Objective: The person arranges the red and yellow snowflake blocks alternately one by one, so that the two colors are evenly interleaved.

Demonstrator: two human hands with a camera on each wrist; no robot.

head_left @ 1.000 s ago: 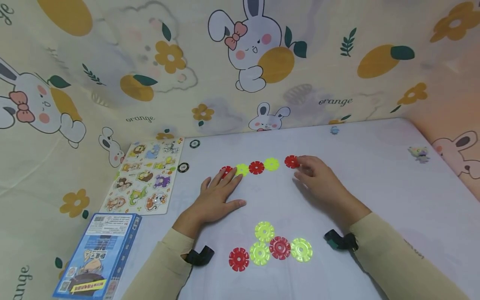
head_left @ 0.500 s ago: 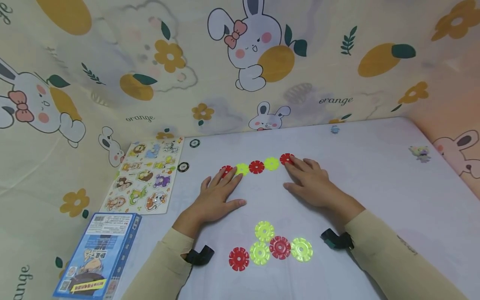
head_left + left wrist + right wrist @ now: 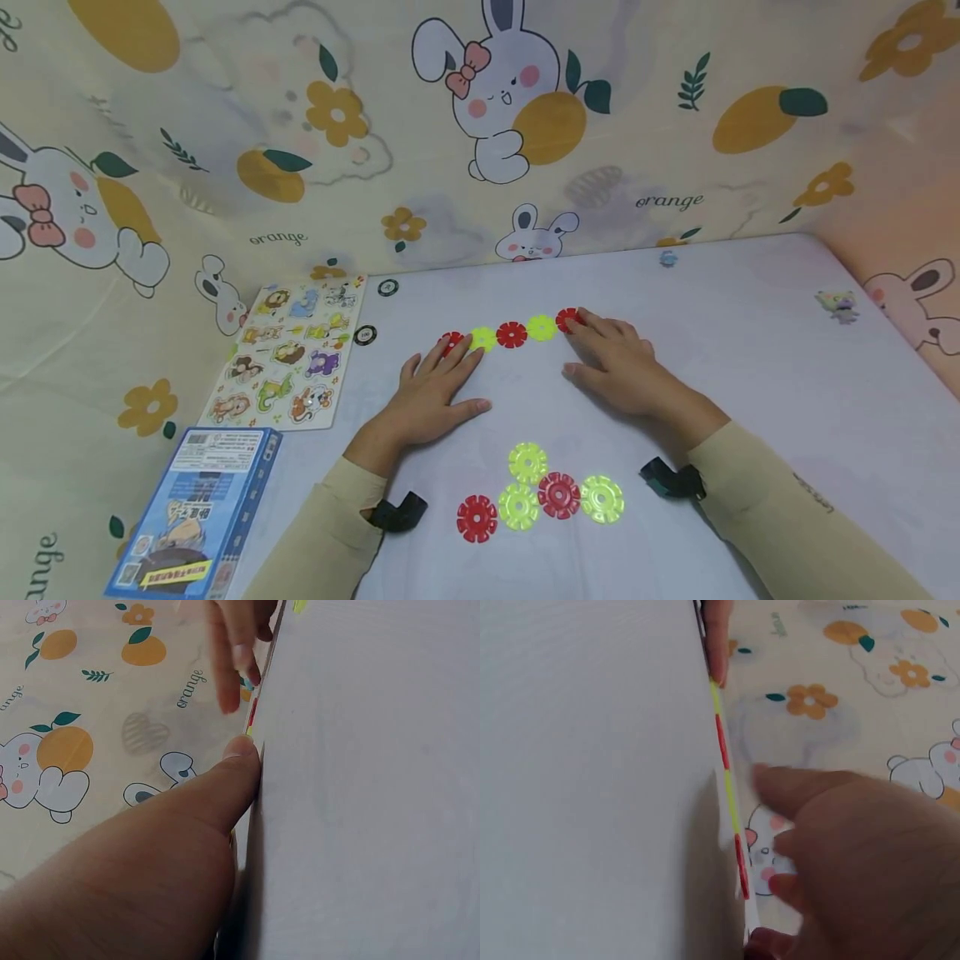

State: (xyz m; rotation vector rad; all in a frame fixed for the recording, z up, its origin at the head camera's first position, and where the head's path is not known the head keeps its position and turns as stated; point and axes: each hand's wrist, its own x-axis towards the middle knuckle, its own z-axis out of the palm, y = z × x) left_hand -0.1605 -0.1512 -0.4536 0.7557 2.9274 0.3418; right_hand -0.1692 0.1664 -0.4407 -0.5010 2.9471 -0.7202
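Observation:
In the head view, notched plastic discs form a slightly bent row on the white table. My left hand [image 3: 438, 396] lies spread, its fingertips over the leftmost red disc [image 3: 451, 340] and at the edge of a yellow-green disc [image 3: 483, 338]. A red disc [image 3: 512, 335] and another yellow-green disc [image 3: 542, 327] continue the row. At its right end, the fingertips of my right hand [image 3: 618, 362] rest on a red disc [image 3: 568, 318], partly covering it. The right wrist view shows the row edge-on beside my right hand [image 3: 870, 847]; my left thumb [image 3: 236, 757] appears in the left wrist view.
Nearer me lie several more discs, among them a red disc [image 3: 477, 518] and a yellow-green disc [image 3: 602, 499]. To the left are an animal sticker board [image 3: 288, 354], a blue box [image 3: 195, 512] and a black ring-like chip [image 3: 365, 335]. A small figurine [image 3: 837, 307] lies far right.
My right hand has slid the end red disc leftward up to the neighbouring yellow-green disc, and its fingers have straightened from a pinch. My left hand has stayed in place.

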